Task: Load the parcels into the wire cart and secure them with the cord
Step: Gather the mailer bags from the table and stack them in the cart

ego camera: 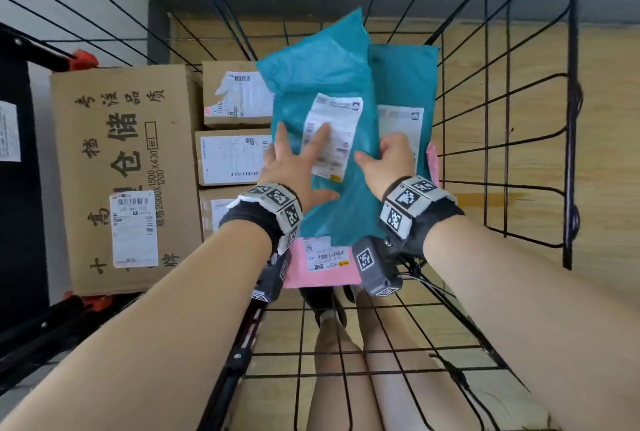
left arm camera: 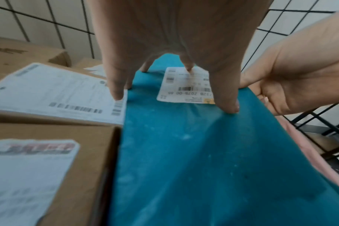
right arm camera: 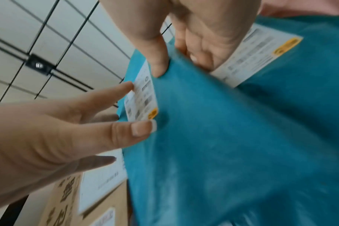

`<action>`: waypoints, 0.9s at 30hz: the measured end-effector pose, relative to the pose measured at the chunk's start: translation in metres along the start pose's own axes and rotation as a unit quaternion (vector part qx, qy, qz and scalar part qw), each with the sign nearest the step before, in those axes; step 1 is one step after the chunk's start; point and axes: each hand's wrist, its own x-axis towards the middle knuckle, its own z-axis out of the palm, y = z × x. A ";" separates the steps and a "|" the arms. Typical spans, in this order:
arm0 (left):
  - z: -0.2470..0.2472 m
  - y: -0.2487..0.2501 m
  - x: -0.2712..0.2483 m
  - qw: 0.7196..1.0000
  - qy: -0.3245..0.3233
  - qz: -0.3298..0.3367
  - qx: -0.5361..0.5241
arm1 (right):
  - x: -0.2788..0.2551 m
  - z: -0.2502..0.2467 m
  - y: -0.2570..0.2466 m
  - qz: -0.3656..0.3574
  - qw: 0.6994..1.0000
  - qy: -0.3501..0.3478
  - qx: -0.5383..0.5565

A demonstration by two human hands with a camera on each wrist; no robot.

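Observation:
I hold a teal plastic parcel (ego camera: 322, 74) with a white label (ego camera: 332, 133) over the black wire cart (ego camera: 573, 119). My left hand (ego camera: 298, 157) lies on its top face with straight, spread fingers, pressing on the label (left arm camera: 184, 85). My right hand (ego camera: 388, 157) pinches the parcel's right edge (right arm camera: 222, 137), thumb on top and fingers curled underneath. A second teal parcel (ego camera: 405, 84) lies just behind it to the right. A pink parcel (ego camera: 322, 271) shows beneath the near end. I see no cord.
Three small cardboard boxes (ego camera: 235, 98) stand in a row right beside the teal parcel on its left. A large printed carton (ego camera: 121, 171) sits further left. My legs (ego camera: 346, 361) show through the cart's near mesh. Wooden floor (ego camera: 606, 153) lies to the right.

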 end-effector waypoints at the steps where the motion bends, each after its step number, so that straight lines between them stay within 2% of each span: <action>1: 0.000 0.006 0.001 1.000 0.006 0.015 0.007 | -0.001 -0.009 0.001 0.006 0.999 0.035 0.017; 3: 0.001 0.021 0.006 0.999 -0.001 0.040 0.024 | -0.001 -0.027 0.004 0.024 0.995 0.096 0.014; 5: 0.003 0.034 0.011 0.997 -0.030 0.055 0.041 | -0.001 -0.036 0.006 0.059 0.991 0.117 -0.031; 7: 0.009 0.041 0.018 0.994 -0.062 0.072 0.049 | -0.005 -0.035 0.009 0.059 0.978 0.113 -0.164; 9: 0.017 0.042 0.022 0.989 -0.086 0.104 0.053 | -0.011 -0.027 0.014 -0.017 0.952 0.103 -0.287; 11: 0.024 0.039 0.024 0.986 -0.086 0.136 0.052 | -0.013 -0.020 0.017 -0.114 0.927 0.078 -0.348; 13: 0.028 0.032 0.023 0.984 -0.071 0.153 0.057 | -0.010 -0.017 0.021 -0.156 0.900 0.028 -0.406; 15: 0.030 0.024 0.022 0.987 -0.049 0.144 0.050 | -0.006 -0.016 0.024 -0.141 0.884 -0.003 -0.445; 19: 0.026 0.028 0.018 0.996 -0.014 0.083 0.022 | -0.007 -0.012 0.017 -0.140 0.874 0.003 -0.466; 22: 0.021 0.040 0.017 0.999 -0.003 0.040 -0.003 | -0.005 -0.017 0.016 -0.090 0.873 -0.009 -0.479; 24: 0.021 0.042 0.021 0.999 0.001 0.040 -0.010 | -0.005 -0.018 0.022 -0.055 0.877 -0.023 -0.477; 27: 0.026 0.041 0.025 0.997 -0.014 0.058 0.039 | -0.009 -0.014 0.031 -0.057 0.875 -0.027 -0.481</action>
